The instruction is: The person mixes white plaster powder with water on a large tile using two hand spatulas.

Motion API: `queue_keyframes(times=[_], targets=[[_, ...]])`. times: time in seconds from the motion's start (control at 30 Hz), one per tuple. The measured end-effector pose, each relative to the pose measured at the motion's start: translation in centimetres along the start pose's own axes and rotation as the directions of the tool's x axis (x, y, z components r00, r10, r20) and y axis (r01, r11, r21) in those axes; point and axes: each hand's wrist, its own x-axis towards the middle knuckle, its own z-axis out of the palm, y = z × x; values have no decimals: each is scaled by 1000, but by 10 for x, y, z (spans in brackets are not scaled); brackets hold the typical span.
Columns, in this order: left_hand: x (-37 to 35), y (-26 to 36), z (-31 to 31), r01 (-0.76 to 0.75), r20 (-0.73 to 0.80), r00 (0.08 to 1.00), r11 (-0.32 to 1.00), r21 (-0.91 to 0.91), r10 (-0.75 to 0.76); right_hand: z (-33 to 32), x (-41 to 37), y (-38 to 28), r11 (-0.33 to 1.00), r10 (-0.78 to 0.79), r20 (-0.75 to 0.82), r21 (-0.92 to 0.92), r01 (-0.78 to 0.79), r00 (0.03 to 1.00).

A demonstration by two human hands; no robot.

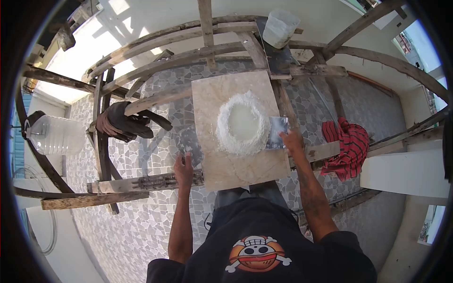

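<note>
No writing can be read anywhere; the only mark is a skull-and-crossbones print with a straw hat on the person's black shirt (257, 253). A beige slab (250, 172) lies flat across a rough wooden frame (155, 181) that stands over a floor (141, 221) of grey pebble-pattern tiles, with white walls around and sun coming in at the upper left. On the slab sits a ring of white powder (242, 123) with pale liquid pooled in its middle. The right hand (293, 141) reaches in from the slab's right edge, fingers closed on a metal scraper (277, 132) whose blade touches the ring's right side. The left hand (184, 170) is at the slab's left edge, fingers pointing up and gripping the lower end of a grey trowel (191, 144). Dark gloves (125, 122) hang on a beam to the left, a red striped cloth (347, 146) on the right, a bucket (280, 27) at the far end, and a clear jug (54, 134) far left.
</note>
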Motion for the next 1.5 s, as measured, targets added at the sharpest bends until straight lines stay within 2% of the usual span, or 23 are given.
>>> queue_keyframes(times=[0.2, 0.3, 0.47, 0.5, 0.57, 0.67, 0.7, 0.77, 0.8, 0.87, 0.9, 0.97, 1.2, 1.3, 1.4, 1.5], targets=[[-6, -1, 8, 69, -24, 997, 994, -81, -71, -13, -9, -62, 963, -96, -35, -255, 84, 995], [-8, 2, 12, 94, -17, 995, 991, -100, -96, -5, 5, -67, 947, -216, -78, -259, 189, 973], [-15, 10, 17, 138, -105, 981, 972, -190, -160, -7, 20, -94, 896, -289, 16, -347, 277, 957], [-16, 10, 15, 163, -96, 979, 974, -156, -180, -8, 25, -98, 886, -294, 41, -363, 288, 955], [-17, 12, 11, 215, -78, 972, 973, -86, -222, -12, 43, -96, 865, -325, -15, -409, 291, 946], [-21, 17, 10, 223, -97, 967, 967, -127, -235, -14, 106, -50, 882, -300, -46, -393, 259, 953], [-22, 17, 12, 176, -132, 972, 974, -146, -195, -19, 127, -36, 895, -282, -49, -374, 244, 958], [-25, 16, 17, 76, -205, 972, 981, -177, -112, -38, 148, -33, 913, -250, 82, -311, 263, 965], [-27, 15, 18, 73, -212, 971, 983, -166, -108, -42, 156, -34, 922, -235, 149, -279, 269, 960], [-30, 16, 20, 69, -223, 970, 987, -145, -100, -46, 170, -43, 865, -286, 196, -368, 341, 938], [-33, 16, 20, 84, -215, 970, 989, -125, -110, -48, 175, -50, 832, -309, 221, -408, 375, 925], [-37, 18, 18, 112, -200, 972, 990, -83, -126, -47, 189, -64, 835, -318, 263, -377, 401, 911], [-43, 10, 25, 214, -200, 952, 971, -107, -232, -18, 234, -112, 779, -315, 451, -380, 499, 835], [-42, 9, 25, 256, -223, 937, 963, -81, -268, 2, 240, -131, 684, -412, 506, -377, 624, 757], [-41, 11, 28, 225, -259, 932, 965, -132, -252, 15, 243, -161, 613, -334, 679, -371, 698, 654], [-41, 7, 29, 217, -262, 935, 970, -113, -240, 19, 228, -182, 608, -367, 752, -252, 753, 548]])
